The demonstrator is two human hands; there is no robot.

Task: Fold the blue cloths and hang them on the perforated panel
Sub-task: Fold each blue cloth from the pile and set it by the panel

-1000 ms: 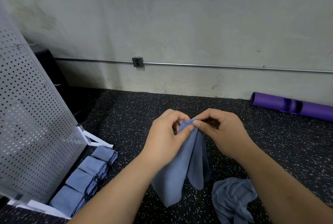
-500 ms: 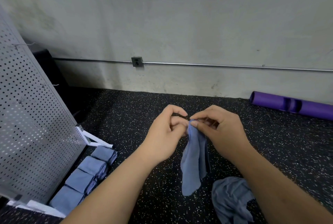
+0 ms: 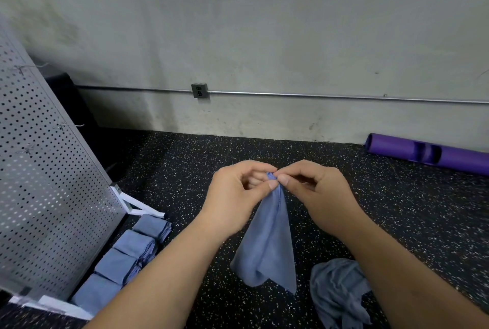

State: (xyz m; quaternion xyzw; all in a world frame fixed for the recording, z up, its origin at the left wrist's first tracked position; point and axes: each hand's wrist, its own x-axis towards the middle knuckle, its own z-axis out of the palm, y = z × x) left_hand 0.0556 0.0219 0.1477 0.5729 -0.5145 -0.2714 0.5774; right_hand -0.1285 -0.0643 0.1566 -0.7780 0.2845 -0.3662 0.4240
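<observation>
A blue cloth (image 3: 267,244) hangs in front of me, its top corner pinched between my left hand (image 3: 235,196) and my right hand (image 3: 320,193), which meet fingertip to fingertip. The cloth spreads into a triangle below them, above the floor. A crumpled blue cloth (image 3: 338,291) lies on the floor at lower right. Several folded blue cloths (image 3: 124,260) lie in a row at the foot of the perforated panel (image 3: 45,191), which leans at the left.
The floor (image 3: 185,169) is dark speckled rubber. A purple roll (image 3: 428,154) lies by the wall at the right. A metal pipe (image 3: 344,95) with a grey socket box (image 3: 199,90) runs along the wall. The panel's white foot (image 3: 140,207) juts out.
My left hand has pinched the cloth's top corner again beside the right. The cloth, a narrow strip half a second ago, now hangs wider.
</observation>
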